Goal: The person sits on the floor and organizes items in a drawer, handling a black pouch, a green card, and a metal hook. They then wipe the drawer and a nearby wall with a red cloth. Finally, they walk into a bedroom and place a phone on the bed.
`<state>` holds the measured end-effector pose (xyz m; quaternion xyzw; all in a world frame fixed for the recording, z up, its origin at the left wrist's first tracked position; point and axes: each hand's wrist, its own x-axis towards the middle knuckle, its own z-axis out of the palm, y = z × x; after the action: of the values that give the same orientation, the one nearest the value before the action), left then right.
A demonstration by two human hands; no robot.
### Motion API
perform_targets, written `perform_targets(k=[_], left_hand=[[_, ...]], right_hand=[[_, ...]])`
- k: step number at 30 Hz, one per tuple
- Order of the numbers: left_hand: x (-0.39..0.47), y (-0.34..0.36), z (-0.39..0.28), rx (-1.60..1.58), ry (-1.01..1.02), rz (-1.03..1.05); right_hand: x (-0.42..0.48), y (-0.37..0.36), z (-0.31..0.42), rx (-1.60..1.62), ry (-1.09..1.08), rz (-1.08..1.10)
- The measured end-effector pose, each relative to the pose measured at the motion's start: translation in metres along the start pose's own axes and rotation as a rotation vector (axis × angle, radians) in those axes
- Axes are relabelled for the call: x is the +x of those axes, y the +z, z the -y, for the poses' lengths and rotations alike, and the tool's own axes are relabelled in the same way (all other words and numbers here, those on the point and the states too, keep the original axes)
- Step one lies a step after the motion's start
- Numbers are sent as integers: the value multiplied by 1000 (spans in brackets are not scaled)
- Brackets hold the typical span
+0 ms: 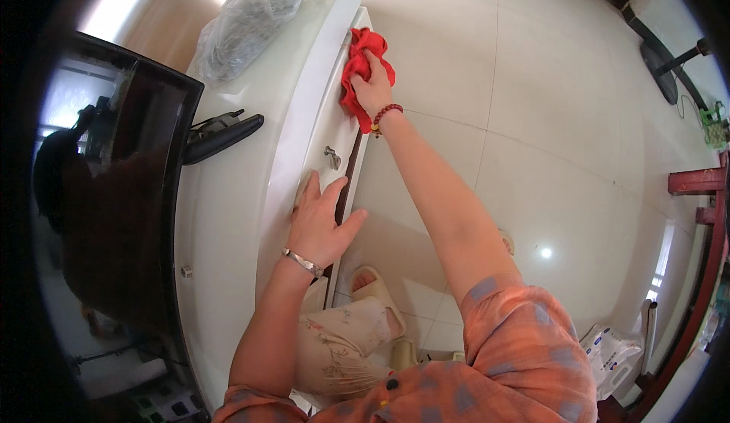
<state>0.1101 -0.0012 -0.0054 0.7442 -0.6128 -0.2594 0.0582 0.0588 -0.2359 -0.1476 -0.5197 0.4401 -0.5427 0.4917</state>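
A bunched red cloth [355, 101] is in my right hand [373, 88], pressed against the white drawer front [325, 121] near the cabinet's far end. Closer to me, my left hand [319, 223] rests its fingertips on the same drawer front with fingers spread, holding nothing. Between the two hands a metal drawer knob [332, 158] sticks out. Above the drawer runs the glossy white top of the cabinet [228, 206]. The part of the drawer front under the cloth is hidden.
A flat-screen television [125, 206] stands on the cabinet with its stand foot [225, 138] jutting forward. Beyond it lies a clear plastic bag [251, 29]. A small die-like cube [186, 271] sits near the screen. Pale floor tiles [433, 69] extend right, toward a pedestal base [658, 72] and red wooden furniture [696, 182].
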Motion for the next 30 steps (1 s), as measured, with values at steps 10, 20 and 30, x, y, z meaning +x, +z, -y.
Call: perform_targets(k=[10,20,30], left_hand=[[7,11,33,-115,-9,-55],[17,3,17,-180,-4,-50],[14,-4,12,-193,-53,-36]], right_hand=[[-229,47,-93,-230,250,96],[-101,20,-96,-345,156,57],[-2,9,-77,-515,158,153]])
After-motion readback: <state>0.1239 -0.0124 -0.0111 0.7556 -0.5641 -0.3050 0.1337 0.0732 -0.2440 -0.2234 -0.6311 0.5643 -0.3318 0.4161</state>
